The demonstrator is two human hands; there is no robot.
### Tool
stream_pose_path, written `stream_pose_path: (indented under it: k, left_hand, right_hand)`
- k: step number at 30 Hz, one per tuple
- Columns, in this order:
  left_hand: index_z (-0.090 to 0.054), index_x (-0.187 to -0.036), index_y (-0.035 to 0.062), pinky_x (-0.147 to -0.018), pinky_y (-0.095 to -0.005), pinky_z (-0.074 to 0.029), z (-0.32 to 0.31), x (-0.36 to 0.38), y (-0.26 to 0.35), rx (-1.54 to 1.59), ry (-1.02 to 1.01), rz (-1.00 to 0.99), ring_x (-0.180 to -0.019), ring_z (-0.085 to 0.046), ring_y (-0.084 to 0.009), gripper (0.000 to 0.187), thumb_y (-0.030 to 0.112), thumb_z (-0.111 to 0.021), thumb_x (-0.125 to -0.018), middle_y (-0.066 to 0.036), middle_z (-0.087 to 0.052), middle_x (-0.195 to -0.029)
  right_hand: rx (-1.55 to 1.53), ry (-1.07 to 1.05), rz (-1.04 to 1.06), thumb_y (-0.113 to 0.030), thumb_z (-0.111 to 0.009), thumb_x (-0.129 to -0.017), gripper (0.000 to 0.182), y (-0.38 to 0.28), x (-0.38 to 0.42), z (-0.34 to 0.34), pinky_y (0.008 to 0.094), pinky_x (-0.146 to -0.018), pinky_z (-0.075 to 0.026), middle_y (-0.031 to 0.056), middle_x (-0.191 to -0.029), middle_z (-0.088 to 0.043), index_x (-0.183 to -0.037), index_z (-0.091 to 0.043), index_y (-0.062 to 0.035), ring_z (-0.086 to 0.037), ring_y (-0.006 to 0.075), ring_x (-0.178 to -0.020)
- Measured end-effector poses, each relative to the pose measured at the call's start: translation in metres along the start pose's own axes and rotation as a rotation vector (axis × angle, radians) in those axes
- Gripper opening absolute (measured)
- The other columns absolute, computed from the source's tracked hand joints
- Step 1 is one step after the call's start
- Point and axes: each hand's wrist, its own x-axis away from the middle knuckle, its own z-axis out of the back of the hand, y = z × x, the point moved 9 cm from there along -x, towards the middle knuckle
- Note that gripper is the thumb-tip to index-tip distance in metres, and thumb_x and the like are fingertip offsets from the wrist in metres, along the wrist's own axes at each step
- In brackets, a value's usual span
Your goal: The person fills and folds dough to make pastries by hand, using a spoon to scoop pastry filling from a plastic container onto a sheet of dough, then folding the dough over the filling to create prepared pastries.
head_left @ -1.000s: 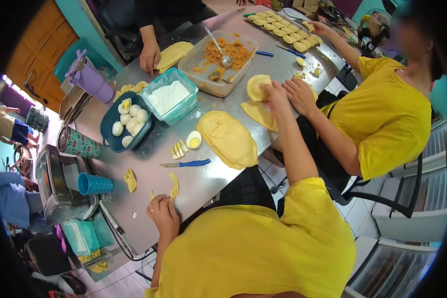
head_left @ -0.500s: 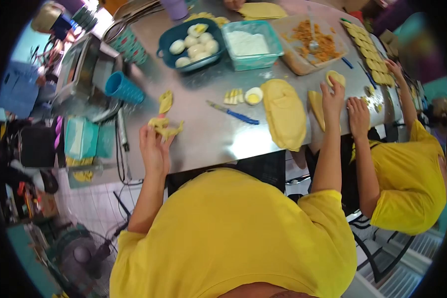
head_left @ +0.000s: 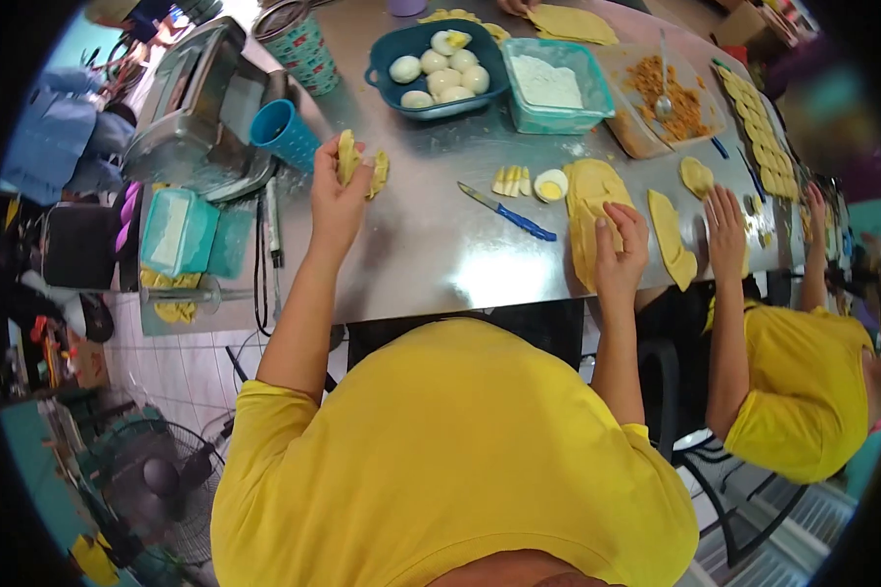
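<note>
My left hand (head_left: 341, 207) is closed around a strip of yellow dough scrap (head_left: 347, 157), raised over the left of the metal table. Another dough scrap (head_left: 379, 176) shows just right of its fingers. My right hand (head_left: 622, 256) is over the right side of a folded sheet of yellow dough (head_left: 585, 201), fingers bent and thumb apart, partly hiding it. Between my hands lie a blue-handled knife (head_left: 509, 212), sliced egg wedges (head_left: 512, 181) and a halved boiled egg (head_left: 551, 186). A cut dough piece (head_left: 668, 235) and a dough round (head_left: 697, 176) lie right of my right hand.
Behind stand a dark bowl of boiled eggs (head_left: 375, 80), a teal tub of flour (head_left: 597, 108) and a container of orange filling (head_left: 631, 142). A blue cup (head_left: 286, 135) is at left. A co-worker's hand (head_left: 725, 230) is close at right, near rows of filled dough (head_left: 754, 122).
My left hand has moved up with the dough scrap lifted. My right hand has left the dough round on the table and moved left over the dough sheet. The view has shifted.
</note>
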Motion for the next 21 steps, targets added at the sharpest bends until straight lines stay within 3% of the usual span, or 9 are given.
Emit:
stream_pose_path:
  k: [1,2,4,6,8,12,13,15,21]
  left_hand:
    - [-0.046,-0.120,0.0023,-0.087,-0.0335,-0.045,0.001,-0.011,-0.019,-0.317,-0.011,-0.078,-0.098,-0.057,-0.0245,0.033,0.004,-0.054,-0.088,-0.013,-0.055,-0.113]
    - [-0.046,-0.120,0.0023,-0.087,-0.0335,-0.045,0.002,-0.013,-0.032,-0.302,-0.043,-0.083,-0.098,-0.057,-0.0245,0.033,0.004,-0.054,-0.088,-0.013,-0.055,-0.113]
    - [-0.053,-0.111,-0.0012,-0.084,-0.0431,-0.044,-0.028,-0.009,-0.028,-1.029,-0.190,-0.481,-0.095,-0.056,-0.0389,0.029,0.000,-0.053,-0.082,-0.023,-0.056,-0.104]
    - [-0.055,-0.111,-0.0010,-0.083,-0.0464,-0.044,-0.024,-0.015,-0.038,-0.975,-0.182,-0.406,-0.095,-0.053,-0.0437,0.031,-0.002,-0.051,-0.080,-0.026,-0.055,-0.104]
    - [-0.055,-0.111,-0.0006,-0.081,-0.0420,-0.045,-0.015,-0.015,-0.043,-0.876,-0.141,-0.443,-0.096,-0.056,-0.0384,0.029,-0.002,-0.049,-0.083,-0.023,-0.057,-0.104]
    - [-0.056,-0.107,0.0020,-0.072,-0.0358,-0.048,0.031,-0.006,-0.086,-0.329,0.001,0.000,-0.083,-0.059,-0.0255,0.024,0.000,-0.045,-0.086,-0.012,-0.061,-0.097]
    - [-0.056,-0.107,0.0020,-0.072,-0.0358,-0.048,0.032,0.003,-0.074,-0.326,-0.009,-0.005,-0.083,-0.059,-0.0255,0.024,0.000,-0.045,-0.086,-0.012,-0.061,-0.097]
    - [-0.058,-0.101,0.0045,-0.065,-0.0316,-0.047,0.035,0.029,-0.075,0.512,0.066,0.364,-0.075,-0.057,-0.0212,0.018,0.003,-0.047,-0.086,-0.009,-0.062,-0.094]
    - [-0.056,-0.095,0.0072,-0.058,-0.0268,-0.044,0.036,0.055,-0.058,0.819,0.041,0.423,-0.071,-0.055,-0.0158,0.008,0.013,-0.053,-0.089,-0.008,-0.060,-0.090]
  right_hand:
    - [-0.006,0.007,-0.002,-0.003,-0.062,-0.081,0.018,-0.001,0.000,0.004,0.0342,-0.088,-0.043,0.0130,-0.102,-0.059,-0.098,-0.065,-0.0013,-0.056,0.0282,-0.099]
    - [-0.008,0.018,-0.004,-0.003,-0.062,-0.080,0.017,-0.002,0.000,0.009,0.0342,-0.088,-0.043,0.0132,-0.102,-0.059,-0.098,-0.065,-0.0013,-0.056,0.0283,-0.100]
    - [0.053,0.068,-0.005,-0.003,-0.062,-0.081,0.016,-0.006,0.003,0.022,0.0346,-0.086,-0.044,0.0132,-0.101,-0.059,-0.096,-0.065,-0.0011,-0.055,0.0283,-0.099]
    - [0.055,0.065,-0.016,-0.004,-0.062,-0.081,0.014,-0.002,0.012,0.027,0.0354,-0.084,-0.044,0.0135,-0.099,-0.059,-0.094,-0.064,-0.0012,-0.055,0.0291,-0.097]
    - [0.093,0.060,-0.002,-0.004,-0.062,-0.080,0.013,-0.004,0.020,0.029,0.0362,-0.082,-0.045,0.0136,-0.097,-0.059,-0.093,-0.064,-0.0012,-0.055,0.0303,-0.094]
    - [0.121,0.071,-0.009,-0.004,-0.061,-0.080,0.013,0.009,0.028,0.035,0.0371,-0.080,-0.045,0.0138,-0.096,-0.058,-0.092,-0.064,-0.0011,-0.055,0.0311,-0.092]
    - [0.128,0.074,-0.021,-0.004,-0.061,-0.079,0.013,0.013,0.026,0.037,0.0372,-0.079,-0.045,0.0137,-0.096,-0.059,-0.091,-0.064,-0.0010,-0.055,0.0308,-0.091]
    - [0.128,0.073,-0.033,-0.003,-0.061,-0.079,0.013,0.018,0.021,0.038,0.0373,-0.078,-0.045,0.0136,-0.095,-0.059,-0.091,-0.064,-0.0009,-0.055,0.0304,-0.090]
    - [0.144,-0.024,0.017,-0.001,-0.060,-0.079,0.017,0.028,-0.018,0.012,0.0340,-0.082,-0.046,0.0135,-0.097,-0.061,-0.095,-0.065,-0.0022,-0.057,0.0287,-0.095]
